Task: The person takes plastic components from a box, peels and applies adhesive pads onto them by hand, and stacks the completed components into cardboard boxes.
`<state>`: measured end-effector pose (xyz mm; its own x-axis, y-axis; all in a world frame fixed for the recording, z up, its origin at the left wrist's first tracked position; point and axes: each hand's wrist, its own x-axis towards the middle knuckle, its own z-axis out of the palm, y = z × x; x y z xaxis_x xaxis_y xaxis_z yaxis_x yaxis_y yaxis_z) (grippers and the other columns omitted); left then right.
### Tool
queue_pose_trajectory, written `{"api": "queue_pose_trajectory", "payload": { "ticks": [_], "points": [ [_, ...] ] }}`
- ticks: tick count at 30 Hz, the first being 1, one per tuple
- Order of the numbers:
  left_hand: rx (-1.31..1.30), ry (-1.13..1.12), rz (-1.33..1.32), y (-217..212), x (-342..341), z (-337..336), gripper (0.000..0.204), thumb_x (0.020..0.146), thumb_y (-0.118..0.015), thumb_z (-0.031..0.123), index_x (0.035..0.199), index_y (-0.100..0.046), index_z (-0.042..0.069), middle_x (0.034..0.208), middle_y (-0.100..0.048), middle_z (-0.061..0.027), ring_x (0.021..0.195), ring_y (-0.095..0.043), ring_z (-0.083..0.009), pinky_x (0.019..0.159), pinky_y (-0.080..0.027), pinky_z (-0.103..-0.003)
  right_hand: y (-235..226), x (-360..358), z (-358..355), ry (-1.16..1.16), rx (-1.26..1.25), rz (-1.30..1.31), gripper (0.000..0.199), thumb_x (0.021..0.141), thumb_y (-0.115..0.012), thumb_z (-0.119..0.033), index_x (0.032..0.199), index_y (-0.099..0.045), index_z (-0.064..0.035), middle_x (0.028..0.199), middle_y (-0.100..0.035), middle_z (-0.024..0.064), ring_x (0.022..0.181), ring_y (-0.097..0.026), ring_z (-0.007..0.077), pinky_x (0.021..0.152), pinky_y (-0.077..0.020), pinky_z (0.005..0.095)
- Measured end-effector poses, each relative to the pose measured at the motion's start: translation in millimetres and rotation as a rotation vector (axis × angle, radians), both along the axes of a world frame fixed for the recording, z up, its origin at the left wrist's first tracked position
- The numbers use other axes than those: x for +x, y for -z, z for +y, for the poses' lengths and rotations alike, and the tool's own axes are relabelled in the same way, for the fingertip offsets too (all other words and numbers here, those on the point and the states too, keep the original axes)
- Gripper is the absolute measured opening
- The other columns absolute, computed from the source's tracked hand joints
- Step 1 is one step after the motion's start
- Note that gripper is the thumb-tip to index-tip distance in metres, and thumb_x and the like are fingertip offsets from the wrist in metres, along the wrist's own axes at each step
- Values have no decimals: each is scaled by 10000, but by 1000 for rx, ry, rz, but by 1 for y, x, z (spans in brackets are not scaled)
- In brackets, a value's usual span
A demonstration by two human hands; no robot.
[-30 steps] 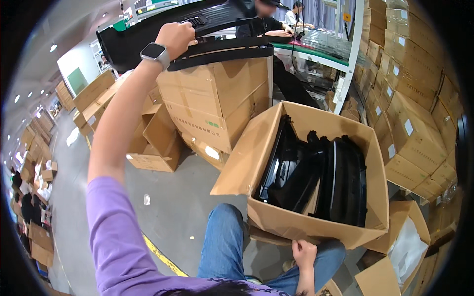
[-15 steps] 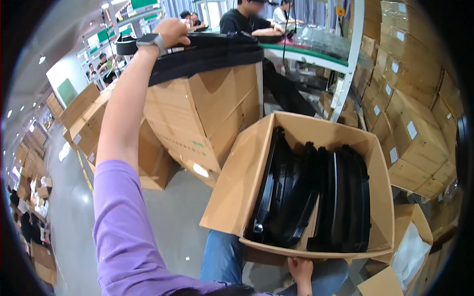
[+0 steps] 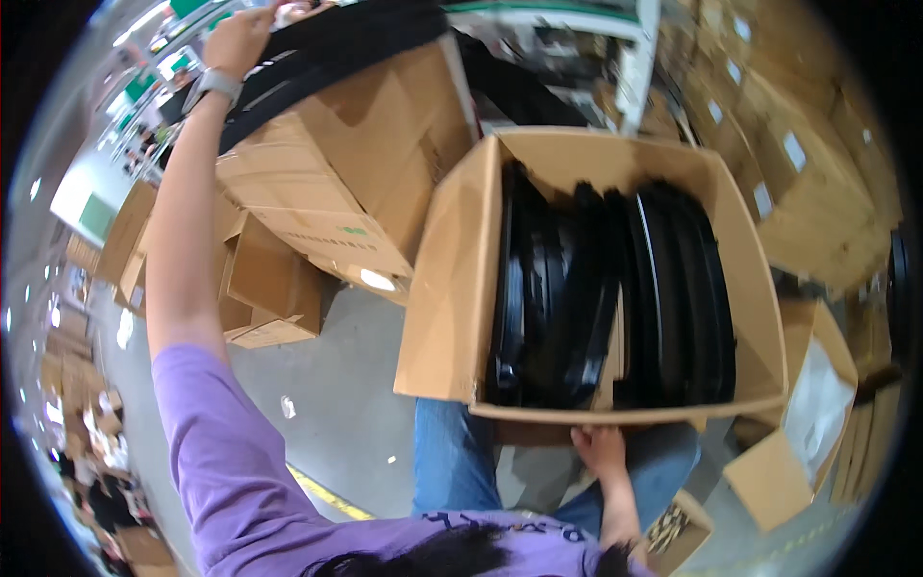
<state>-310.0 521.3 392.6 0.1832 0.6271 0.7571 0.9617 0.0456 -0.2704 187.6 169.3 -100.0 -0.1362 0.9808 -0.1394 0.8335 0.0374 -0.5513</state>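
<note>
The big open box (image 3: 596, 146) is right in front of the person. Inside it are long, curved black parts (image 3: 683, 298). They stand close together in two bunches, with a thin gap between. Maybe they stand that way so more can fit. The left flap (image 3: 442, 288) of the big open box sticks out sideways, which leaves the top wide open.

The right hand (image 3: 599, 450) is at the near edge of the big open box, with its fingers curled. It may be there to stop the box from sliding. I cannot tell if its grip is on the cardboard or just rests by it.

The left hand (image 3: 237, 43) is far up, beyond and left of the big open box. It is by the end of the long black stuff (image 3: 356, 43) lying on a tall carton (image 3: 385, 135). The carton works like a shelf, perhaps so the stuff is easy to grab. The hand is blurry, so I cannot tell if its grip is closed.
</note>
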Motion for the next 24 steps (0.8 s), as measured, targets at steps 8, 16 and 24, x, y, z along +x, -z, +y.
{"api": "queue_pose_trajectory", "payload": {
  "ticks": [8,16,24],
  "points": [
    [-861,779,-237,245,238,-44,189,805,-575,119,939,-696,64,843,-668,-179,790,-652,-331,732,-524,-390,-30,14,8,9,-460,278,388,903,-490,-369,908,-645,-13,924,-650,222,919,-610,391,823,-474,448],
    [-1295,10,-113,445,350,-67,542,813,-644,484,999,-669,-24,1015,-659,-227,971,-634,-355,842,-499,-429,-24,21,-27,10,-388,513,270,870,-470,-223,997,-582,-13,940,-644,196,920,-607,363,841,-464,394],
    [-1012,178,-238,364,307,-84,418,797,-639,354,849,-671,-60,882,-639,-285,889,-622,-421,793,-495,-448,-22,32,-42,-301,-407,707,214,833,-480,-146,982,-552,-11,899,-610,139,864,-578,255,770,-460,348]
  ]
}}
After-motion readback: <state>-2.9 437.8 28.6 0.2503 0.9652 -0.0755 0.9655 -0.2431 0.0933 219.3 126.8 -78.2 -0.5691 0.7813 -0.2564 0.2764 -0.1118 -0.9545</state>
